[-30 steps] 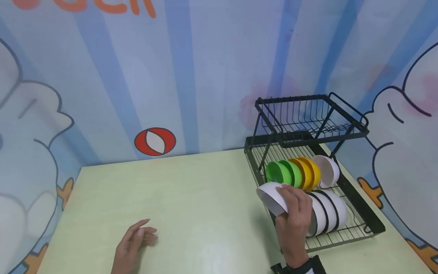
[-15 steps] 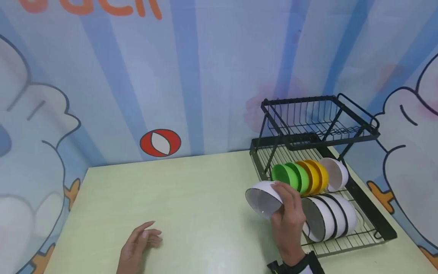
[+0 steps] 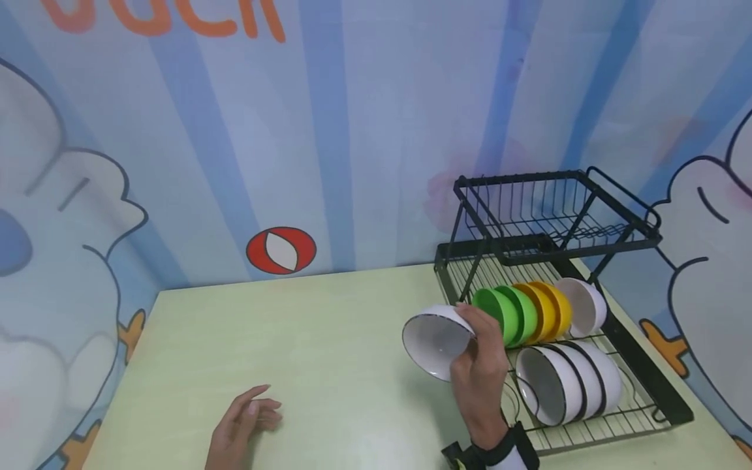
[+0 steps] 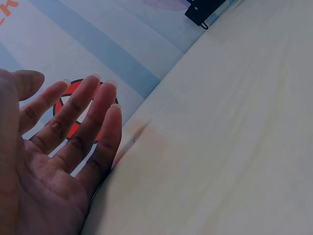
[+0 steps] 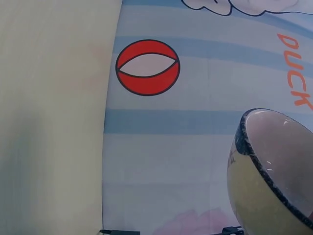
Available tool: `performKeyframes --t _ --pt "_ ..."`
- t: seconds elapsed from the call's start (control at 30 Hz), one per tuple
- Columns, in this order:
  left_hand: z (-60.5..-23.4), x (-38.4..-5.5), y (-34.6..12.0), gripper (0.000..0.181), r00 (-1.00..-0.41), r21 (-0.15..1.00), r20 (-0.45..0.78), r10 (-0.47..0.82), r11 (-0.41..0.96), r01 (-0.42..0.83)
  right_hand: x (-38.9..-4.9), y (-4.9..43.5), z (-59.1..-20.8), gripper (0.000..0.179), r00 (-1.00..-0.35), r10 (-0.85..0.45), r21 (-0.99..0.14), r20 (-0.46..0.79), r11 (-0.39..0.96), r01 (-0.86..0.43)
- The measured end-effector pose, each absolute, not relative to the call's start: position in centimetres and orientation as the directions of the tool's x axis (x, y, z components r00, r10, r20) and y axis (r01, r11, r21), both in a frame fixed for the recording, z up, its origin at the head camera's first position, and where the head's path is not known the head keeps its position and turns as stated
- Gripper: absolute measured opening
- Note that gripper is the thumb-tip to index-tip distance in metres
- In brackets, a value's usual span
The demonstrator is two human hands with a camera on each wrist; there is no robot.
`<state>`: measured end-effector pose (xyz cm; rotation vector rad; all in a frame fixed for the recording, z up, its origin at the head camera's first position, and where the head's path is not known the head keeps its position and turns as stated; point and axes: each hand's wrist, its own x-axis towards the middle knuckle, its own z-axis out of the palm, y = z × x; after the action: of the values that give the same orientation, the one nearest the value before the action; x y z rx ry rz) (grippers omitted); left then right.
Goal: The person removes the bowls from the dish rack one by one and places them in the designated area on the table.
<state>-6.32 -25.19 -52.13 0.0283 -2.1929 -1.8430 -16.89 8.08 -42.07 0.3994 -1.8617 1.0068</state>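
A white bowl with a thin dark rim (image 3: 436, 341) is pinched at its edge by my right hand (image 3: 483, 372), its opening tilted to face left and toward me. The hand holds it above the table, just left of the dish rack. In the right wrist view the same bowl (image 5: 274, 181) shows its speckled dark rim; the hand itself is mostly out of that view. My left hand (image 3: 242, 423) rests at the table's front left, fingers loosely bent around nothing. The left wrist view shows this hand (image 4: 68, 147) palm up with its fingers spread.
The black two-tier dish rack (image 3: 652, 427) stands at the right. Its lower tier bears green bowls (image 3: 496, 313), yellow bowls (image 3: 558, 313), a white bowl (image 3: 587, 310) behind and several dark-rimmed white bowls (image 3: 605, 378) in front. A printed cloth backdrop (image 3: 382, 130) borders the pale table (image 3: 329, 365).
My right hand has carried the white bowl left, away from the rack, and its opening has turned more into view. The left hand stays about still; the head view has shifted slightly.
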Motion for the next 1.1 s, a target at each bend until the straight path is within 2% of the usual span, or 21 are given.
performKeyframes --t 0.33,0.53,0.77,1.1 --pt "-52.3 -6.9 -25.4 0.034 -0.956 0.963 0.244 -0.165 0.16 0.218 -17.8 7.0 -41.3 0.059 -0.593 0.152 -0.572 0.79 0.53 -0.626" --pt "-52.2 -7.0 -25.0 0.035 -0.962 0.963 0.2 -0.187 0.218 0.158 -18.1 5.8 -40.6 0.057 -0.633 0.146 -0.612 0.76 0.486 -0.624" --pt "-52.0 -6.9 -24.7 0.035 -0.964 0.965 0.162 -0.213 0.237 0.11 -17.9 4.3 -40.0 0.038 -0.718 0.162 -0.709 0.677 0.408 -0.576" --pt "-52.4 -6.5 -25.2 0.032 -0.961 0.962 0.202 -0.19 0.222 0.158 -17.2 3.6 -39.5 0.024 -0.816 0.114 -0.777 0.567 0.403 -0.484"
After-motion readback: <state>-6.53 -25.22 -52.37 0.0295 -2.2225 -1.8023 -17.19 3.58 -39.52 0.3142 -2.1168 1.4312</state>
